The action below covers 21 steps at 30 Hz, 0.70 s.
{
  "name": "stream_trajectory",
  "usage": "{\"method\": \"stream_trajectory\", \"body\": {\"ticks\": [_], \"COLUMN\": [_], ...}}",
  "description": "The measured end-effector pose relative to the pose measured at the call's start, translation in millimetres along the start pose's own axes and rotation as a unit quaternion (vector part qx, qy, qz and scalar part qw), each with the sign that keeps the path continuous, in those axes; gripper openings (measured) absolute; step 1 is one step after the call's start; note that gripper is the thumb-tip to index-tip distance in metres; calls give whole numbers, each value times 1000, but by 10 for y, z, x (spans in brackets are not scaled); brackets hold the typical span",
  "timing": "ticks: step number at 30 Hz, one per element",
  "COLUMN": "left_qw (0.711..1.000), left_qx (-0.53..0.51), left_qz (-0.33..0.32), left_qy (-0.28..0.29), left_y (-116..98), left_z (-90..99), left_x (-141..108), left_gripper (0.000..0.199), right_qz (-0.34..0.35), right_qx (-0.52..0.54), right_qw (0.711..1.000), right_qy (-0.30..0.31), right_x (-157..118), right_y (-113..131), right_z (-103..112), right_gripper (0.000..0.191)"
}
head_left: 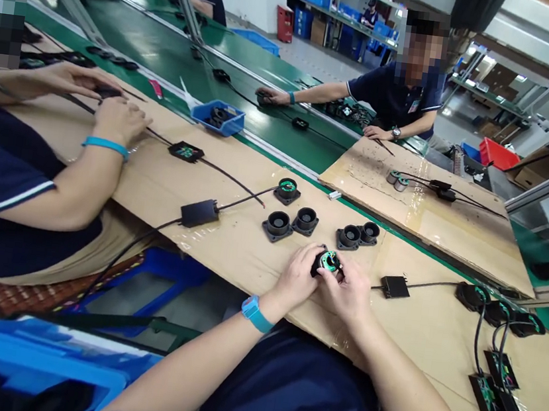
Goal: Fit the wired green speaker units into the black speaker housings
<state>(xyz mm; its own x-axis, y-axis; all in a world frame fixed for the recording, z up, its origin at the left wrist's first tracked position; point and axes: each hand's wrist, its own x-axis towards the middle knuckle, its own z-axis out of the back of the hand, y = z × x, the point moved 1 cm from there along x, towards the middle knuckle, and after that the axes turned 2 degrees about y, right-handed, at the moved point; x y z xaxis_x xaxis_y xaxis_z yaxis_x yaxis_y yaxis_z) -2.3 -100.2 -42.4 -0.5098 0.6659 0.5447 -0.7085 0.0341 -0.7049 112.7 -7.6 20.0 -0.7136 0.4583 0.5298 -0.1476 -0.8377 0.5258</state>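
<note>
My left hand point(300, 277) is wrapped round the side of a black round housing point(317, 264), over the cardboard near the table's front edge. My right hand point(351, 293) closes on the same housing from the other side, its thumb at the rim. A green circuit board point(329, 260) shows in the housing's open top, partly covered by my fingers. To the right lies a small black box point(395, 286) on a cable that runs towards my right hand. Several empty-looking black square-flanged housings point(278, 224) stand beyond my hands, and one farther housing point(287, 190) holds a green board.
Cabled housings point(473, 296) and open black boxes with boards point(485, 395) lie at the right. A black box point(199, 212) lies left. A co-worker's hands point(115, 116) work at the far left; another person point(398, 94) reaches across the green conveyor point(282, 143). A blue bin point(218, 117) stands behind.
</note>
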Motion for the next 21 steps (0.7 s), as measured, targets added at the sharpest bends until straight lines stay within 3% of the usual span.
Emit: {"method": "stream_trajectory", "body": {"ticks": [10, 14, 18, 21], "left_qw": [996, 994, 990, 990], "left_qx": [-81, -96, -93, -61], "left_qz": [28, 40, 55, 63], "left_qy": [35, 35, 93, 110], "left_y": [-50, -40, -27, -38], "left_z": [49, 46, 13, 14], "left_x": [25, 18, 23, 23], "left_gripper": [55, 56, 58, 64], "right_qz": [-47, -40, -26, -8], "right_qx": [3, -5, -25, -20], "right_qw": [996, 994, 989, 990], "right_qy": [81, 102, 146, 142], "right_x": [-51, -67, -54, -23], "right_y": [25, 5, -118, -197], "right_z": [-6, -15, -33, 24], "right_gripper": [34, 45, 46, 42]}}
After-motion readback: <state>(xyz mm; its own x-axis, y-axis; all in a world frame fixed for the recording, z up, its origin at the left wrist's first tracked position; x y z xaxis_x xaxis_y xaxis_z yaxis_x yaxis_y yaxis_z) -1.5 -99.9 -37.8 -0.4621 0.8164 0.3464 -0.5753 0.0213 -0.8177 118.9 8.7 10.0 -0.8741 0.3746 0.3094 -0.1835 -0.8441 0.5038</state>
